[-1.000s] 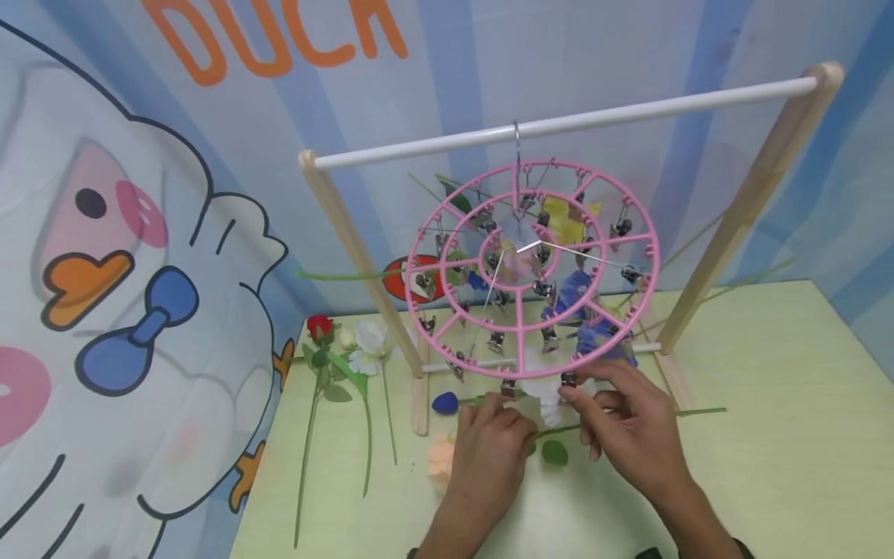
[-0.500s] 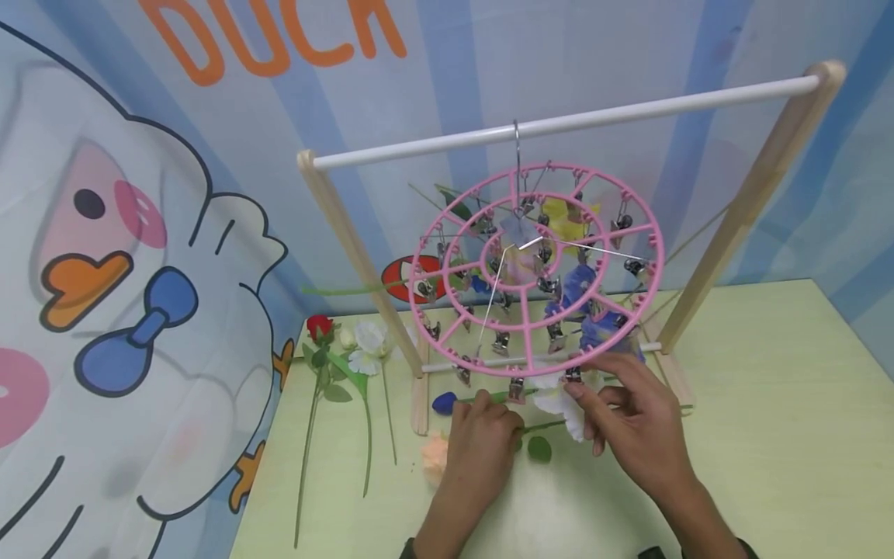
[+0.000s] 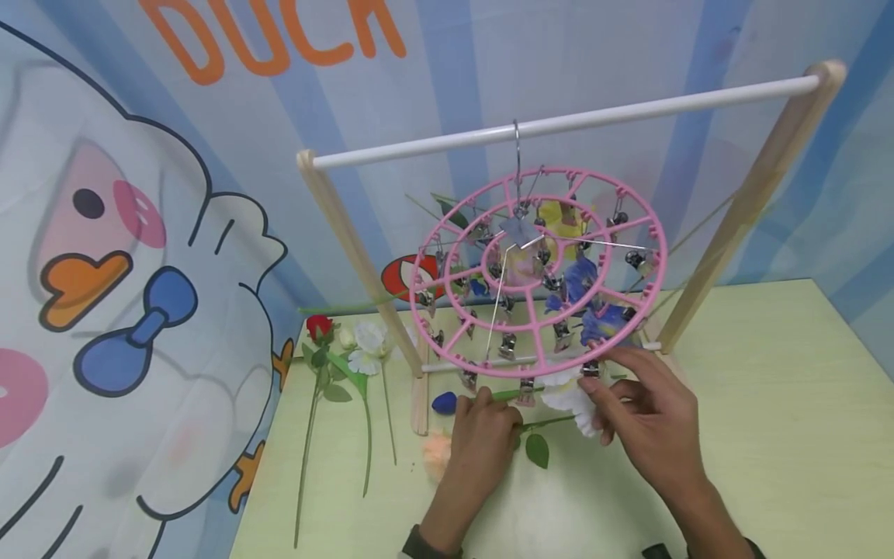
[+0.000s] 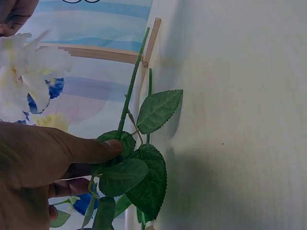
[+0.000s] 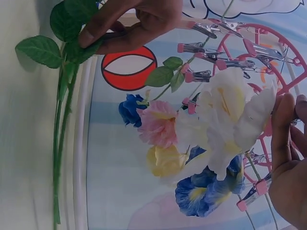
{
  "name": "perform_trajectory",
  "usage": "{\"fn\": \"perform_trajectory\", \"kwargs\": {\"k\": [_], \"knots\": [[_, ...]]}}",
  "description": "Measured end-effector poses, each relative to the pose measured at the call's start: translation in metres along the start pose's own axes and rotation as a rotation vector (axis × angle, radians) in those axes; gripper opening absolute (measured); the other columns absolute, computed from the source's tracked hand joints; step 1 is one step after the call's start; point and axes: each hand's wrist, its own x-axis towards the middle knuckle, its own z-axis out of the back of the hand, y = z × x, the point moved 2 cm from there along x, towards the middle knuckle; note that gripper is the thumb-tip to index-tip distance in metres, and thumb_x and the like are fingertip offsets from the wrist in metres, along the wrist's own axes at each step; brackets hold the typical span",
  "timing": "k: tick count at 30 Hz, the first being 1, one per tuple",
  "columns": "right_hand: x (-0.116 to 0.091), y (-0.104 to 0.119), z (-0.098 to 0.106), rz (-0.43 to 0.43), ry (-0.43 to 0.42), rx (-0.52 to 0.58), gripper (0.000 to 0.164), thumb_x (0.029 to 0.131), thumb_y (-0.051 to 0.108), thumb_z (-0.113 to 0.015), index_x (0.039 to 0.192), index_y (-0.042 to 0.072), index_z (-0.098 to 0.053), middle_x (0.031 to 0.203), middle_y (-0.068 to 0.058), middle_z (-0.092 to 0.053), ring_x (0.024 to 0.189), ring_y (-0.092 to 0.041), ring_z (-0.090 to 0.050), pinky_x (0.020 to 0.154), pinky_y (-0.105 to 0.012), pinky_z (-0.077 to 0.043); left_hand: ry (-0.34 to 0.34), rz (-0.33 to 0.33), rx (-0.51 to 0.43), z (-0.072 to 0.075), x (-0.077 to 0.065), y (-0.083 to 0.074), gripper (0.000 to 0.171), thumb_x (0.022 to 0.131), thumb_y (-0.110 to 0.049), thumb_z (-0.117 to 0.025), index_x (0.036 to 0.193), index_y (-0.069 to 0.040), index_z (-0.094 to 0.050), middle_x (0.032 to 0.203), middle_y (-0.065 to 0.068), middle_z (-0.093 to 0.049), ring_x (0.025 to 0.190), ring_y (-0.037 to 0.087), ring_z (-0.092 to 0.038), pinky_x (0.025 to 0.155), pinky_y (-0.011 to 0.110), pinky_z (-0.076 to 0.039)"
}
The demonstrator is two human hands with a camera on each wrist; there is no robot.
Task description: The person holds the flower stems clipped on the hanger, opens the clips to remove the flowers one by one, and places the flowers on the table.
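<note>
A pink round clip hanger (image 3: 534,330) hangs by its hook from a white bar, with metal clips all around. At its front rim my right hand (image 3: 649,419) pinches a clip (image 3: 590,369) between thumb and forefinger. Right beside those fingers is a white flower (image 5: 225,105). Lower and to the left, my left hand (image 3: 482,435) pinches a leafy green stem (image 4: 127,96) among its leaves (image 4: 151,177). A peach flower (image 3: 436,454) shows at that hand's left side, partly hidden by it. Blue flowers (image 5: 196,191), a pink flower (image 5: 158,123) and a yellow one (image 5: 165,160) hang from the hanger.
A wooden stand (image 3: 754,202) carries the white bar (image 3: 594,120). A red rose (image 3: 319,326) and white flowers (image 3: 370,345) lie on the table's left side. A small blue bud (image 3: 444,403) lies by the stand's left foot. A printed cloth (image 3: 230,349) hangs behind.
The hanger has turned and shifted slightly right, with my right hand moving along at its clip. My left hand has moved a little left with the leafy stem.
</note>
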Motion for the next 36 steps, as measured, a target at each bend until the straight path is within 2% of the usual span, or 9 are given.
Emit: {"fn": "perform_trajectory", "kwargs": {"k": [3, 6, 11, 15, 22, 30, 36], "knots": [[0.001, 0.001, 0.003, 0.029, -0.014, 0.033, 0.047, 0.083, -0.030, -0.068, 0.127, -0.018, -0.062, 0.119, -0.011, -0.066, 0.059, -0.006, -0.067, 0.041, -0.022, -0.048, 0.011, 0.001, 0.011, -0.004, 0.001, 0.000, 0.007, 0.085, -0.026, -0.089, 0.089, -0.027, -0.084, 0.084, -0.013, -0.077, 0.078, 0.010, -0.049, 0.077, 0.029, -0.034], [0.002, 0.002, 0.005, 0.054, -0.030, 0.084, 0.047, 0.082, -0.029, -0.069, 0.127, -0.022, -0.060, 0.120, -0.013, -0.066, 0.060, -0.007, -0.068, 0.041, -0.023, -0.048, 0.031, 0.005, 0.013, -0.007, 0.003, 0.001, 0.006, 0.085, -0.027, -0.088, 0.088, -0.027, -0.083, 0.084, -0.014, -0.076, 0.083, 0.011, -0.057, 0.077, 0.030, -0.035], [0.003, 0.005, 0.010, 0.075, -0.057, 0.110, 0.047, 0.082, -0.027, -0.071, 0.127, -0.024, -0.059, 0.122, -0.012, -0.067, 0.061, -0.007, -0.069, 0.042, -0.023, -0.048, 0.067, 0.022, -0.022, -0.012, 0.004, 0.001, 0.004, 0.087, -0.025, -0.086, 0.088, -0.027, -0.083, 0.084, -0.013, -0.077, 0.091, 0.012, -0.067, 0.077, 0.031, -0.034], [0.006, 0.010, 0.014, 0.100, -0.080, 0.107, 0.044, 0.085, -0.024, -0.071, 0.127, -0.026, -0.058, 0.123, -0.013, -0.067, 0.062, -0.006, -0.069, 0.045, -0.022, -0.049, 0.089, 0.036, -0.051, -0.014, 0.006, 0.002, 0.003, 0.087, -0.024, -0.086, 0.088, -0.025, -0.083, 0.084, -0.012, -0.077, 0.085, 0.012, -0.065, 0.076, 0.030, -0.032], [0.013, 0.016, 0.020, 0.176, -0.167, 0.205, 0.041, 0.087, -0.023, -0.068, 0.126, -0.029, -0.056, 0.124, -0.019, -0.069, 0.063, -0.009, -0.071, 0.046, -0.022, -0.048, 0.093, 0.033, -0.027, -0.020, 0.007, 0.003, 0.003, 0.087, -0.023, -0.087, 0.088, -0.025, -0.084, 0.083, -0.010, -0.076, 0.086, 0.012, -0.063, 0.075, 0.029, -0.032], [0.018, 0.019, 0.031, 0.162, -0.266, 0.152, 0.036, 0.086, -0.026, -0.060, 0.123, -0.027, -0.060, 0.119, -0.017, -0.068, 0.064, -0.008, -0.071, 0.050, -0.017, -0.049, 0.140, 0.064, -0.010, -0.028, 0.007, 0.007, 0.006, 0.088, -0.029, -0.086, 0.092, -0.025, -0.084, 0.089, -0.009, -0.074, 0.091, 0.012, -0.058, 0.079, 0.031, -0.035], [0.018, 0.022, 0.040, 0.123, -0.323, -0.004, 0.035, 0.089, -0.022, -0.063, 0.124, -0.023, -0.063, 0.121, -0.014, -0.066, 0.067, -0.005, -0.071, 0.052, -0.014, -0.050, 0.156, 0.085, -0.002, -0.034, 0.007, 0.009, 0.011, 0.091, -0.034, -0.083, 0.098, -0.026, -0.084, 0.096, -0.008, -0.074, 0.099, 0.014, -0.057, 0.083, 0.032, -0.037]]}}
